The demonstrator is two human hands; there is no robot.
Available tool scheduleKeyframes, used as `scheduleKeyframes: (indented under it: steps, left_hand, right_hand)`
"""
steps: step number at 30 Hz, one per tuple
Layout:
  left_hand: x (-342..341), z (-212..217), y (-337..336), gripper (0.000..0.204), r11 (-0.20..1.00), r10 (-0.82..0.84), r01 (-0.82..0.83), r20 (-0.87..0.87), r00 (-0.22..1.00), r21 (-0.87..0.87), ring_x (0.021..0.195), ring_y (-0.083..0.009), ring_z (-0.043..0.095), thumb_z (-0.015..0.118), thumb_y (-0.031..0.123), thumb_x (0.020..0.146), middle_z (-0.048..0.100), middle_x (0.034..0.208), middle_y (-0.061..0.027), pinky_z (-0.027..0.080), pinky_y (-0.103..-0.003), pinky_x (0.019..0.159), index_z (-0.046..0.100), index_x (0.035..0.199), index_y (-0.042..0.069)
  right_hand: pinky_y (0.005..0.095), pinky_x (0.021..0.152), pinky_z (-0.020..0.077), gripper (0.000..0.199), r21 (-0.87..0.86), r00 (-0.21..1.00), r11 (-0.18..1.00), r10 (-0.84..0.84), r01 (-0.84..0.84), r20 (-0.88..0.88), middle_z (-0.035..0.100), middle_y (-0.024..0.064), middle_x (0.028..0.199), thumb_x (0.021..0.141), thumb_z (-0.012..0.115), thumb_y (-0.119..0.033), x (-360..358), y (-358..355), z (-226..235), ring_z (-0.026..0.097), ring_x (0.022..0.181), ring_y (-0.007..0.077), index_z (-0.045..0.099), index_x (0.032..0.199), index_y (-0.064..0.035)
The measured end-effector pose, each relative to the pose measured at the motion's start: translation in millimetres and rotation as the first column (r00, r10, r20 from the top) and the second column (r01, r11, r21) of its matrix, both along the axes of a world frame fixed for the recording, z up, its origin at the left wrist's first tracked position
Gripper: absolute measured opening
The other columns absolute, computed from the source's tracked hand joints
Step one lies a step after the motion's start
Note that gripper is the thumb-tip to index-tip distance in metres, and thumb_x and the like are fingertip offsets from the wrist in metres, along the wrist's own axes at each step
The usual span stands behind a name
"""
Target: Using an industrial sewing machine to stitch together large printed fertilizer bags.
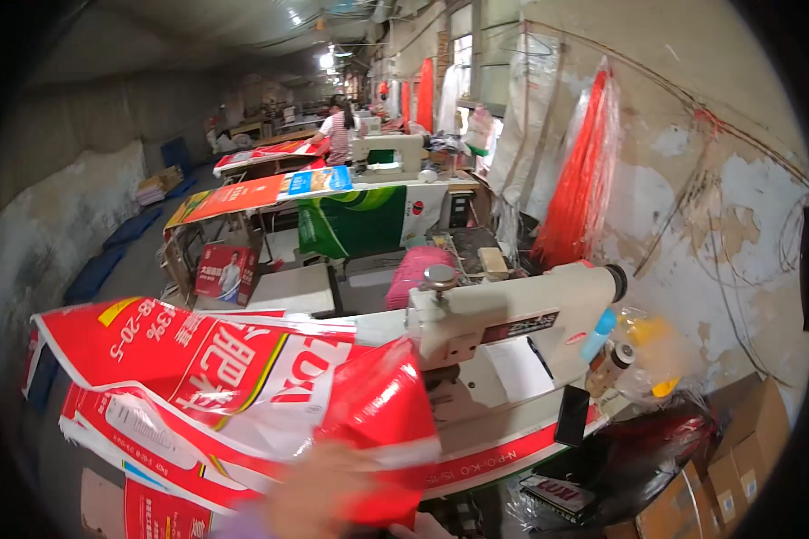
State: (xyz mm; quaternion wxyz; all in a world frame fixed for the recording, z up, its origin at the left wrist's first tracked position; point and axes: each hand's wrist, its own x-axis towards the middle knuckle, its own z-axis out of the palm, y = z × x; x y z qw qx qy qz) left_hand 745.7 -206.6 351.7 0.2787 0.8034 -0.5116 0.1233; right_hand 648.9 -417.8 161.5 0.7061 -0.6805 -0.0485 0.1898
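blurred hand (319, 490), low, grip unclear

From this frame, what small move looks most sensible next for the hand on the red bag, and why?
Probably slide the folded edge of the red woven bag rightward toward the head of the sewing machine. One blurred hand, which side I cannot tell, rests on the bag near the lower edge, and the bag's crumpled end lies just left of the machine head, not visibly under it.

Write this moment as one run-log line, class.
hand: blurred, on red woven sack | sack: folded, beside sewing machine | other hand: unseen
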Motion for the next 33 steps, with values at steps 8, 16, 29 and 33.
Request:
scheduleKeyframes:
  steps: [8, 16, 29, 33]
  left_hand:
    - [48, -193, -85, 0.035, 0.858, 0.292, -0.462, -0.526, 0.798, -0.224, 0.095, -0.0249, 0.059, 0.065, 0.022, 0.085, 0.059, 0.106, -0.0124, 0.049, -0.037, 0.085, 0.057, 0.114, 0.005]
    - [102, -215, -73, 0.042, 0.795, 0.301, -0.58, -0.715, 0.631, -0.178, 0.106, -0.0289, 0.056, 0.065, 0.026, 0.085, 0.056, 0.118, -0.0159, 0.045, -0.039, 0.094, 0.056, 0.119, 0.004]
    - [146, -288, -98, 0.054, 0.917, 0.123, -0.329, -0.624, 0.771, -0.226, 0.144, -0.0329, 0.016, 0.065, 0.004, 0.081, 0.018, 0.155, -0.0188, 0.023, -0.039, 0.114, 0.054, 0.133, 0.012]
    - [132, -276, -109, 0.052, 0.935, 0.208, -0.302, -0.399, 0.893, -0.188, 0.139, -0.0408, 0.025, 0.056, 0.018, 0.087, 0.026, 0.15, -0.0225, 0.023, -0.049, 0.112, 0.046, 0.137, 0.007]
  right_hand:
    - [0.0419, 0.071, 0.0508, 0.035, -0.603, 0.943, 0.79, 0.277, -0.112, 0.187, 0.064, 0.0176, 0.087, 0.092, 0.051, -0.039, 6, -31, -25, 0.063, 0.079, 0.0372, 0.062, 0.101, -0.0076]
    - [0.041, 0.062, 0.0468, 0.042, -0.429, 0.984, 0.902, 0.024, 0.056, 0.178, 0.061, 0.0196, 0.073, 0.088, 0.06, -0.041, 18, -16, -16, 0.061, 0.072, 0.036, 0.063, 0.077, -0.001]
    - [0.0439, 0.06, 0.0446, 0.047, -0.503, 0.863, 0.851, 0.137, 0.149, 0.487, 0.052, 0.0161, 0.064, 0.087, 0.061, -0.04, 15, -14, 31, 0.056, 0.065, 0.0353, 0.052, 0.06, -0.0017]
    - [0.044, 0.06, 0.0452, 0.047, -0.518, 0.861, 0.843, 0.151, 0.144, 0.486, 0.054, 0.0159, 0.064, 0.088, 0.058, -0.04, 18, -19, 42, 0.056, 0.065, 0.0351, 0.056, 0.059, -0.0029]
